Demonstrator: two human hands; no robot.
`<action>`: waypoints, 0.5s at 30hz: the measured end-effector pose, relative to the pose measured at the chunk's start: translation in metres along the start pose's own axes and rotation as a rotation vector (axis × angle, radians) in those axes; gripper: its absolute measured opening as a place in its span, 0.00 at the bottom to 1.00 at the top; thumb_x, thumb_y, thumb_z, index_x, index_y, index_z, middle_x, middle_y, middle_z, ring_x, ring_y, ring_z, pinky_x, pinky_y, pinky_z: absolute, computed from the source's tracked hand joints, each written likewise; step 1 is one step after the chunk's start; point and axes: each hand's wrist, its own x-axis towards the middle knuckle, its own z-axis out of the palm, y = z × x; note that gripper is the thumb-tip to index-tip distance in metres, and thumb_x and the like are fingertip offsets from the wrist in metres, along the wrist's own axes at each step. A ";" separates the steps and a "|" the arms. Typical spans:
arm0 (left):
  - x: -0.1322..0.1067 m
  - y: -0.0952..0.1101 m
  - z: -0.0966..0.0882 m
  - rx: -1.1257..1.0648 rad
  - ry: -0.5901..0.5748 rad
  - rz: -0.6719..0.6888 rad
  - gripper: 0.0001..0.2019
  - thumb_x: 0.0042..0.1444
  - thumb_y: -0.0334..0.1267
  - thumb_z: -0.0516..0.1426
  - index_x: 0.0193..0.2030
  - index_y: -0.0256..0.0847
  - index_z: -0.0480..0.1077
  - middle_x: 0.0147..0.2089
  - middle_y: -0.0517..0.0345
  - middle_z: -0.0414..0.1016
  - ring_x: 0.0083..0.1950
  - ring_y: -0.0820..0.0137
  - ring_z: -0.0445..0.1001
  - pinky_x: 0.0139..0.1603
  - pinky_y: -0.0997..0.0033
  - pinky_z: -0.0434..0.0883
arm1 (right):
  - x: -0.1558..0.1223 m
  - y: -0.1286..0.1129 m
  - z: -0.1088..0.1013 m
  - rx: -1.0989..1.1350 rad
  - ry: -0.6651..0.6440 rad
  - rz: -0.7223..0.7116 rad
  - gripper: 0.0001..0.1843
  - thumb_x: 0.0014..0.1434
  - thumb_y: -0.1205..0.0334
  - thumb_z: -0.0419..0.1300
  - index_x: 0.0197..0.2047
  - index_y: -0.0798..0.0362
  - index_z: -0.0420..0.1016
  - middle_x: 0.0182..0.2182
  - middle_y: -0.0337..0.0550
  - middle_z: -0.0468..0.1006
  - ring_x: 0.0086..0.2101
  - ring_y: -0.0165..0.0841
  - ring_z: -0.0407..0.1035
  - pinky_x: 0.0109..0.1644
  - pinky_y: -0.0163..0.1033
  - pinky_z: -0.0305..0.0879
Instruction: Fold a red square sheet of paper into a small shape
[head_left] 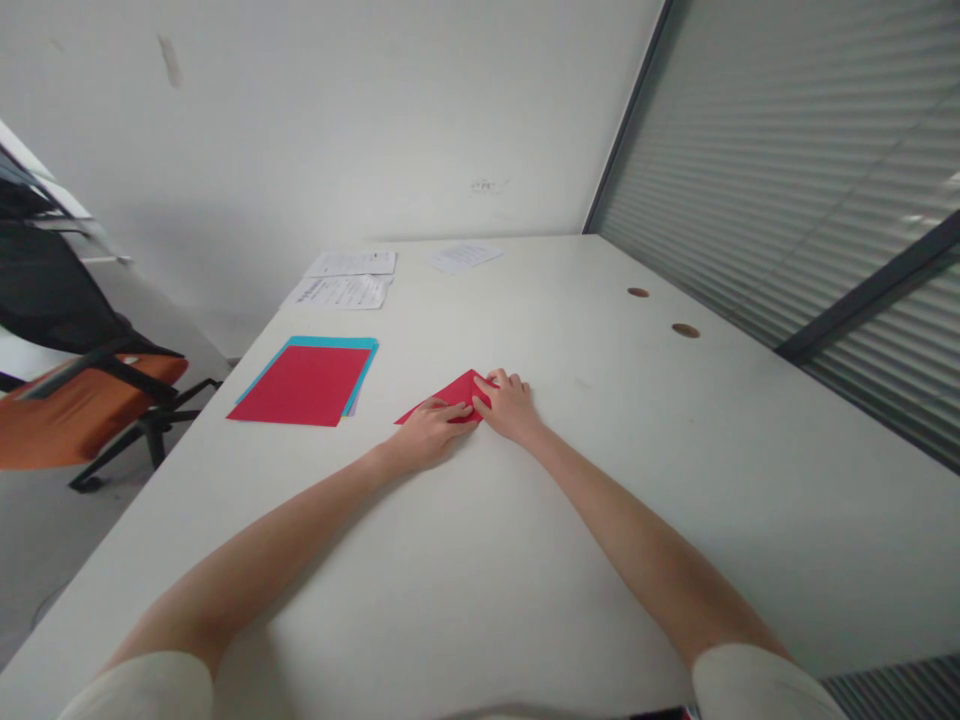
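A red sheet of paper (466, 386), folded into a triangular shape, lies on the white table in front of me. My left hand (433, 432) is on its near left side, thumb and fingers closed on the near edge. At the right end, my right hand (511, 406) has its thumb and forefinger on the paper close to the left fingertips, with its other fingers bent. Both hands cover much of the near edge and the right corner. Left of them lies a stack of coloured paper (300, 385), red on top with blue showing beneath.
Printed sheets (345, 290) lie at the table's far left, and another printed sheet (466, 257) is near the wall. Two round holes (685, 330) pierce the tabletop at right, beside a window with blinds (780, 170). An orange and black chair (90, 400) stands left.
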 end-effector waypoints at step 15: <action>0.000 0.006 -0.002 -0.041 0.036 0.006 0.20 0.57 0.27 0.51 0.53 0.42 0.75 0.59 0.47 0.74 0.60 0.61 0.73 0.60 0.56 0.68 | 0.000 0.001 0.002 0.019 0.027 -0.003 0.27 0.67 0.49 0.46 0.65 0.46 0.67 0.58 0.51 0.67 0.50 0.46 0.63 0.51 0.48 0.58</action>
